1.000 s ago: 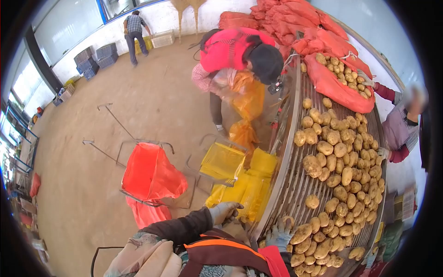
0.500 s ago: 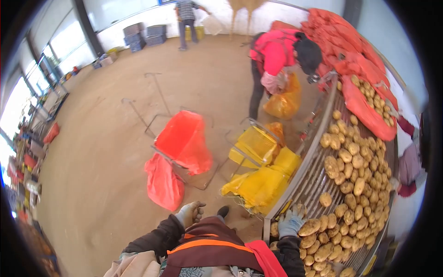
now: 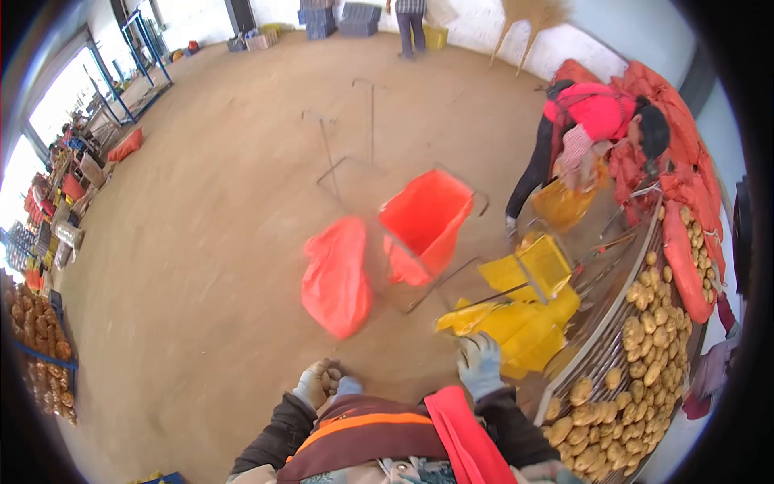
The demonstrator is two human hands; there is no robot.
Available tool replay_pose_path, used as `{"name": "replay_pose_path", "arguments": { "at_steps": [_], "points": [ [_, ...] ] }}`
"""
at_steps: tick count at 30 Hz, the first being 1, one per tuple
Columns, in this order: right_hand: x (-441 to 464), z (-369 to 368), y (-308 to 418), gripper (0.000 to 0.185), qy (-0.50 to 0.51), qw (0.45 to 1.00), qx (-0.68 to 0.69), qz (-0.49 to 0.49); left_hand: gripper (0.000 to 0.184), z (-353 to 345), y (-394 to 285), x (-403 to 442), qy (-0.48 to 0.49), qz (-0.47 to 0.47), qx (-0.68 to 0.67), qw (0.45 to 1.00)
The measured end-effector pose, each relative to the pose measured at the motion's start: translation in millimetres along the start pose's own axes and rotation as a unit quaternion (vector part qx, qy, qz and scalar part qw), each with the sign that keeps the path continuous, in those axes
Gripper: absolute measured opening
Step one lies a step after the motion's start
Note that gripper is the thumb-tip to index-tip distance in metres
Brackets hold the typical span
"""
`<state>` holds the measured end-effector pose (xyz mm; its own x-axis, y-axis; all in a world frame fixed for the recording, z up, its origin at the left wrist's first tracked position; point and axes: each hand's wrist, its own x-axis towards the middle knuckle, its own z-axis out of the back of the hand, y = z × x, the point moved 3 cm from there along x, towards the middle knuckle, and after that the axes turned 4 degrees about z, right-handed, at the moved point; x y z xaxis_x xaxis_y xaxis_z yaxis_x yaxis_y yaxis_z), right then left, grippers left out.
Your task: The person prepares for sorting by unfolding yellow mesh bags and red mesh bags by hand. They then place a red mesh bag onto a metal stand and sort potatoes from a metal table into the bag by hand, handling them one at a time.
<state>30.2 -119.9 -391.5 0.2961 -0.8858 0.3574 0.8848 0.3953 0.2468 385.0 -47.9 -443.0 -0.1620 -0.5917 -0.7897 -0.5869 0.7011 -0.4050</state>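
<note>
My left hand [image 3: 318, 382], in a pale work glove, hangs in front of my apron [image 3: 367, 427] with its fingers curled closed; no object shows in it. My right hand [image 3: 480, 366], in a light blue glove, is held out with fingers apart and empty. It is nearest the yellow mesh bags [image 3: 524, 335], which lie on the floor beside a metal frame; whether it touches them I cannot tell. To its right, many potatoes [image 3: 645, 379] lie on a slatted sorting table [image 3: 592, 355]. Ahead, a red bag [image 3: 427, 218] hangs wide-mouthed on a metal stand.
A filled-looking red bag [image 3: 339, 278] rests on the floor by the stand. A co-worker in pink [image 3: 592, 113] bends over an orange bag [image 3: 568, 202]. Red sacks [image 3: 677, 121] are piled at right. Another person [image 3: 410, 24] stands by blue crates [image 3: 359, 20] at the back.
My view has turned left, so the bags and table appear further right. My right hand has come off the potatoes and the table edge. The co-worker in pink bends lower over the orange bag.
</note>
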Motion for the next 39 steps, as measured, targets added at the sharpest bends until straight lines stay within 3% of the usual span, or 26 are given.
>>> {"name": "replay_pose_path", "arguments": {
  "at_steps": [2, 5, 12, 14, 19, 21, 23, 25, 29, 31, 32, 34, 37, 39],
  "points": [
    [25, -55, 40, 0.028, 0.066, 0.995, 0.061, 0.043, 0.033, 67, -26, -10, -0.044, -0.005, -0.051, 0.998],
    [53, -120, 86, 0.031, 0.193, 0.978, 0.076, -0.013, 0.032, 147, -50, -32, -0.114, -0.034, -0.175, 0.977],
    [112, -188, 110, 0.035, 0.211, 0.977, -0.024, -0.023, 0.035, 242, -110, -73, -0.168, -0.132, -0.218, 0.952],
    [141, -193, 115, 0.035, 0.22, 0.974, -0.052, 0.004, 0.025, 250, -115, -72, -0.195, -0.16, -0.257, 0.933],
    [210, -222, 141, 0.036, 0.181, 0.978, -0.076, 0.064, 0.027, 249, -122, -67, -0.187, -0.165, -0.291, 0.923],
    [244, -233, 167, 0.034, 0.212, 0.976, -0.025, 0.053, 0.037, 249, -140, -60, -0.15, -0.184, -0.271, 0.933],
    [260, -277, 205, 0.034, 0.223, 0.967, 0.021, 0.121, 0.041, 244, -163, -63, -0.163, -0.212, -0.269, 0.925],
    [290, -276, 253, 0.037, 0.271, 0.944, 0.106, 0.156, 0.044, 238, -198, -57, -0.174, -0.232, -0.256, 0.922],
    [326, -238, 341, 0.04, 0.22, 0.889, 0.306, 0.26, 0.059, 198, -261, -19, -0.047, -0.209, -0.177, 0.961],
    [325, -231, 370, 0.042, 0.176, 0.866, 0.326, 0.335, 0.063, 146, -291, -9, 0.019, -0.201, -0.097, 0.975],
    [327, -225, 373, 0.042, 0.168, 0.877, 0.32, 0.317, 0.062, 133, -301, 9, 0.149, -0.178, -0.082, 0.969],
    [332, -215, 378, 0.042, 0.202, 0.83, 0.383, 0.353, 0.06, 99, -313, 15, 0.191, -0.156, -0.014, 0.969],
    [339, -210, 353, 0.043, 0.231, 0.856, 0.383, 0.261, 0.058, 53, -330, 25, 0.247, -0.097, 0.052, 0.963],
    [329, -214, 332, 0.041, 0.175, 0.887, 0.368, 0.216, 0.056, 42, -329, 40, 0.301, -0.037, 0.096, 0.948]
  ]
}}
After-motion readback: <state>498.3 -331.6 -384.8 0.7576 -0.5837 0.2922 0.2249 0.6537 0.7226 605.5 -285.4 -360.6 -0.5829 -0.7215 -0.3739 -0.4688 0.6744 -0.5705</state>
